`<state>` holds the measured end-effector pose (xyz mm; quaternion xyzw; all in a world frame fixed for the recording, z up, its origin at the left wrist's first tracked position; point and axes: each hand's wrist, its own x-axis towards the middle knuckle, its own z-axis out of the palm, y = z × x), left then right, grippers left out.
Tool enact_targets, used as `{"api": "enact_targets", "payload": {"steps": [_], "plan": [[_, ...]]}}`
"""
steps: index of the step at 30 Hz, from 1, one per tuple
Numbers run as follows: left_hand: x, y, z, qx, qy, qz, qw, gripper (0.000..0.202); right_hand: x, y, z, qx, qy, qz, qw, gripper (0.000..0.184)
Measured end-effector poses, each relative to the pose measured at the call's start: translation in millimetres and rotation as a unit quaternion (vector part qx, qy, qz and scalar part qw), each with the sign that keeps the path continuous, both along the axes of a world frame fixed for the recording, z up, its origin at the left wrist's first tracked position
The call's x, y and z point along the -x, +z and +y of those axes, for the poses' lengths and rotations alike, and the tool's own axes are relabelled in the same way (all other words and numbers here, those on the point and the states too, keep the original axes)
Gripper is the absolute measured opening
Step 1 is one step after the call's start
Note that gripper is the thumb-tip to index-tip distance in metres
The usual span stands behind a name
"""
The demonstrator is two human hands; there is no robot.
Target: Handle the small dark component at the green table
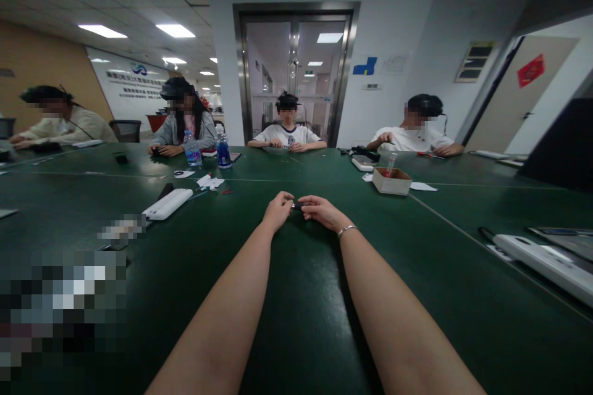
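Both my arms stretch forward over the dark green table [296,321]. My left hand [278,210] and my right hand [322,210] meet at the fingertips and pinch a small dark object [297,204] between them, just above the tabletop. It is too small to make out what it is. A thin bracelet [346,230] circles my right wrist.
A white power strip [167,203] lies left of my hands, another white strip [542,262] at the right. A small cardboard box [391,181] stands ahead right, two water bottles [192,149] ahead left. Several people sit at the far side of the table.
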<state>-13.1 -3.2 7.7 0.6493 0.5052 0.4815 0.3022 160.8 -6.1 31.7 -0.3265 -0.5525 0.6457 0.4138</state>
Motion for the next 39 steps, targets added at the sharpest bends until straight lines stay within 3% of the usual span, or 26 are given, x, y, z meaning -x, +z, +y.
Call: {"api": "enact_targets", "payload": {"steps": [3, 11, 30, 39], "plan": [[-0.5, -3.1, 3.0, 0.02, -0.025, -0.01, 0.999, 0.03, 0.0, 0.5, -0.5, 0.0, 0.004, 0.001, 1.0, 0.027], [-1.7, 1.0, -2.9, 0.006, -0.054, -0.013, 0.998, 0.021, 0.1, 0.6, -0.8, 0.005, -0.006, 0.006, 1.0, 0.026], [-0.6, 6.2, -4.5, 0.01, -0.008, -0.033, 0.999, 0.022, 0.1, 0.3, -1.1, 0.016, -0.025, 0.01, 1.0, 0.025], [-0.1, 4.7, -4.7, 0.005, -0.025, -0.029, 0.999, 0.028, -1.5, -1.5, 0.8, 0.006, -0.012, 0.018, 1.0, 0.026]]}}
